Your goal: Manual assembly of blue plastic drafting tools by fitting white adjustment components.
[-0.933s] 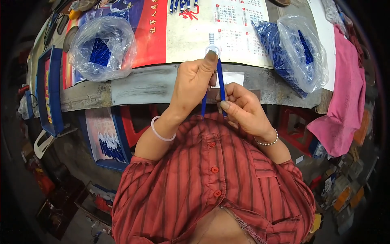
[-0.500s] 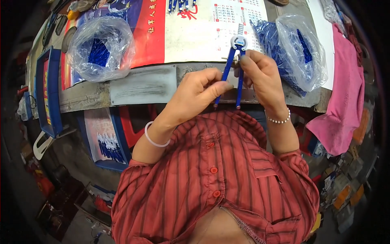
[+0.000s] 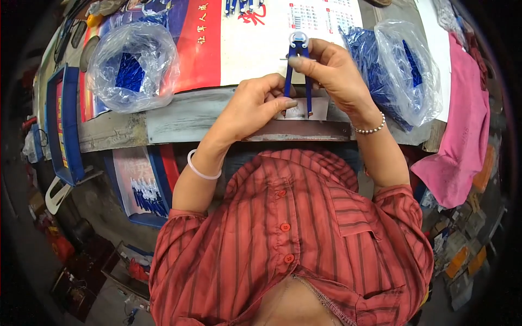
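Upright over the table's near edge is a drawing compass (image 3: pixel 289 82) with two blue legs and a pale rounded head. My right hand (image 3: pixel 338 73) grips it just below the head, thumb in front and fingers behind. Lower down, the left leg is pinched between thumb and fingers of my left hand (image 3: pixel 251 108). The legs stand a little apart, tips pointing toward me. A thin metal pin sticks out leftward near the top of the legs. Several similar blue-and-white compasses (image 3: pixel 242 7) lie at the far edge of the table.
Plastic bags of blue parts stand left (image 3: pixel 163 81) and right (image 3: pixel 424 92) on a poster. A grey plate (image 3: pixel 187 117) lies at the table edge. Left are a blue tray (image 3: pixel 74 163) and, lower, a blue box (image 3: pixel 147 219) of blue-white pieces. A pink cloth (image 3: pixel 454 141) hangs at right.
Both hands have carried the compass left and slightly away from me. The spring-like stem above its head no longer shows. The legs look closer together.
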A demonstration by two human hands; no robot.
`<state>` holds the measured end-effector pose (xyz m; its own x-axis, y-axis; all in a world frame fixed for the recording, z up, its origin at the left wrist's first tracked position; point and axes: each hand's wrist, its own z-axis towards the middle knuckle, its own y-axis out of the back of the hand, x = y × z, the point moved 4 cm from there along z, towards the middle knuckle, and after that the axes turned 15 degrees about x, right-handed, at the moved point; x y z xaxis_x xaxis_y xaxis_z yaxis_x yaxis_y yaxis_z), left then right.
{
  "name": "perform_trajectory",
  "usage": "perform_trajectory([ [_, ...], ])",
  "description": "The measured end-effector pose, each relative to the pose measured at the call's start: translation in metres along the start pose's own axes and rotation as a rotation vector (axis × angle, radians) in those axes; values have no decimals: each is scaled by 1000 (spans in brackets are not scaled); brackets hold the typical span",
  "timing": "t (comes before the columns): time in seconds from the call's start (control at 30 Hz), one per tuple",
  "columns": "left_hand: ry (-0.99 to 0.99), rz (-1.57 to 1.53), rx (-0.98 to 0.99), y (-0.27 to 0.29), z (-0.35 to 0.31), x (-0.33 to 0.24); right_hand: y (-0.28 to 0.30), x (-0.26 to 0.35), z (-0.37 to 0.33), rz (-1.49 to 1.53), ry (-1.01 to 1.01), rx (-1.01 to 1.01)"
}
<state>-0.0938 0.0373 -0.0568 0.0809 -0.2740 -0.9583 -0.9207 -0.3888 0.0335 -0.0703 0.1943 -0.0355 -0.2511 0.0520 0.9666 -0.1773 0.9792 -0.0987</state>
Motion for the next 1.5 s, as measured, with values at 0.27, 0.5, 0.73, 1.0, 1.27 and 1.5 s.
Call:
perform_trajectory([
  [0.27, 77, 17, -56, -2, 2, 4, 2, -9, 11, -26, -110, 70],
  [0.5, 74, 16, -72, 0, 5, 8, 7, -17, 15, 25, -171, 58],
  [0.73, 65, 14, -79, -1, 5, 8, 7, -16, 16, -55, -43, 43],
  [1.0, 120, 63, -32, 0, 5, 11, 7, -21, 16, -47, -109, 99],
  [1.27, 103, 38, -43, -1, 5, 12, 8, -24, 12, 65, -179, 86],
  [1.5, 91, 61, -66, -2, 5, 9, 7, -23, 13, 36, -129, 101],
])
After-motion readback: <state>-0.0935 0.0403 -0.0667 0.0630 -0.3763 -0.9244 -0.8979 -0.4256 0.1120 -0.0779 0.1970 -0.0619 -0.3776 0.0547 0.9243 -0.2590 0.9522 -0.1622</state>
